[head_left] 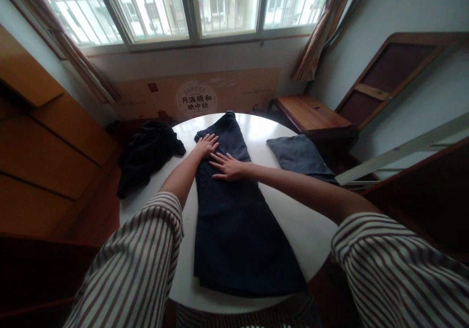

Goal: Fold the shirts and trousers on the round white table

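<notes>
"Garment looks how?"
"Dark navy, narrow at its far end, broad nearer, lying flat on the white table."
"Hands?"
"Left hand and right hand both rest spread on it."

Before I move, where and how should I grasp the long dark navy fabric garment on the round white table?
Probably by both corners of its wide near end, coming from your side: the dark navy garment lies flat, flaring toward you, with that end close to the rim of the white table.
</notes>
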The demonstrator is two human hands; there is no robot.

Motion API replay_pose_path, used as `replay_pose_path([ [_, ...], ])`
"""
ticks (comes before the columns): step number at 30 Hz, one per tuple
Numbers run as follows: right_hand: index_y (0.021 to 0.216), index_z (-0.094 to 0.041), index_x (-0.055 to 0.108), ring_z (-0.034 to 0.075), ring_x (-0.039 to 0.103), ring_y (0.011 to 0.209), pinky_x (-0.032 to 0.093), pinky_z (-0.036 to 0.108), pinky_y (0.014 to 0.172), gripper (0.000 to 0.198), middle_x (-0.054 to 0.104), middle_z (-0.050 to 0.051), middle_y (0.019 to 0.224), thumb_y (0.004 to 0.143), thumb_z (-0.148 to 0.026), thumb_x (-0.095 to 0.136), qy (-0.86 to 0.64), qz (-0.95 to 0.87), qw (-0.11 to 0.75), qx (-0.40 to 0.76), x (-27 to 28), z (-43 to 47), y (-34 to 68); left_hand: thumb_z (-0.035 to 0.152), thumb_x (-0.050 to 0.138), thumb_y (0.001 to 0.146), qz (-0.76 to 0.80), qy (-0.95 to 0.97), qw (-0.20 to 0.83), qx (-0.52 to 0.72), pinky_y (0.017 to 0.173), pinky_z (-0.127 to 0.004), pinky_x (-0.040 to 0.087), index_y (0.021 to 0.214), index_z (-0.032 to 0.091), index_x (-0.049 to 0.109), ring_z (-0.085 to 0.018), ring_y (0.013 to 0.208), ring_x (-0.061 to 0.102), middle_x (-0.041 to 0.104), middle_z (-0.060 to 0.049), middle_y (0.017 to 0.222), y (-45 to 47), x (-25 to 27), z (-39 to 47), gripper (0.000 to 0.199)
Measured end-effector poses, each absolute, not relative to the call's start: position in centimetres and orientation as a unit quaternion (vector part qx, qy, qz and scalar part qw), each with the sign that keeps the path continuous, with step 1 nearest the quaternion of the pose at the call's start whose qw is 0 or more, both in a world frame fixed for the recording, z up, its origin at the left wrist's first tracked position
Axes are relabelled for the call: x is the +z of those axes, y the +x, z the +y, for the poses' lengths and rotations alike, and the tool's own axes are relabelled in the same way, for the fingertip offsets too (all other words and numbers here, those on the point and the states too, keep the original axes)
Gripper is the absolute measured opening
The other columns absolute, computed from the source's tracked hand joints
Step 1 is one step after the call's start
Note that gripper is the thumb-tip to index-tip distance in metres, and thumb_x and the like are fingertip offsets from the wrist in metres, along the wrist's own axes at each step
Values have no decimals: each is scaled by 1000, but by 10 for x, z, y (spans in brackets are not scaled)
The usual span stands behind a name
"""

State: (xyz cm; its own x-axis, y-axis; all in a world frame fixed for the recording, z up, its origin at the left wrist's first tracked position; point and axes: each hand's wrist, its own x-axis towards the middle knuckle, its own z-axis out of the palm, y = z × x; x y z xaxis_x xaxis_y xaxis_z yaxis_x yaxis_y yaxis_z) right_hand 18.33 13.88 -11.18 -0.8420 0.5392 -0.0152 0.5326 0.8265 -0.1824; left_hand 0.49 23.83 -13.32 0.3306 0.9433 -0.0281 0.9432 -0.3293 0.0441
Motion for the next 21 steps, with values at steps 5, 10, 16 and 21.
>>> replay_pose_path([
  [5, 155, -20, 31, 40, 11, 149, 10, 67, 115, 70, 17, 17, 163, 98, -58, 41, -214, -970, 52, 104, -130, 65, 200, 48, 21, 102, 577, 816, 40, 10, 121, -51, 16, 157, 24, 25, -25, 152, 14, 19, -4, 165, 5, -134, 238, 60],
  [10, 153, -19, 37, 33, 18, 150, 17, 59, 118, 71, 25, 17, 161, 94, -54, 53, -73, -980, 100, 154, -124, -43, 218, 50, 20, 102, 580, 813, 51, 12, 121, -52, 15, 157, 26, 25, -26, 152, 13, 19, -4, 164, 6, -131, 236, 61],
  [16, 134, -20, 57, 19, 45, 139, 34, 36, 117, 45, 53, 9, 146, 96, -40, 47, 96, -963, 117, 224, -117, -99, 217, 50, 18, 102, 577, 816, 48, 9, 121, -51, 14, 157, 21, 24, -26, 152, 13, 19, -5, 165, 5, -129, 235, 63],
  [21, 124, -12, 62, 18, 62, 114, 48, 32, 101, 36, 67, 13, 122, 103, -24, 35, -121, -945, 181, 244, -72, 19, 211, 49, 19, 101, 578, 815, 46, 4, 121, -51, 15, 158, 21, 23, -26, 152, 14, 19, -6, 164, 5, -128, 236, 63],
])
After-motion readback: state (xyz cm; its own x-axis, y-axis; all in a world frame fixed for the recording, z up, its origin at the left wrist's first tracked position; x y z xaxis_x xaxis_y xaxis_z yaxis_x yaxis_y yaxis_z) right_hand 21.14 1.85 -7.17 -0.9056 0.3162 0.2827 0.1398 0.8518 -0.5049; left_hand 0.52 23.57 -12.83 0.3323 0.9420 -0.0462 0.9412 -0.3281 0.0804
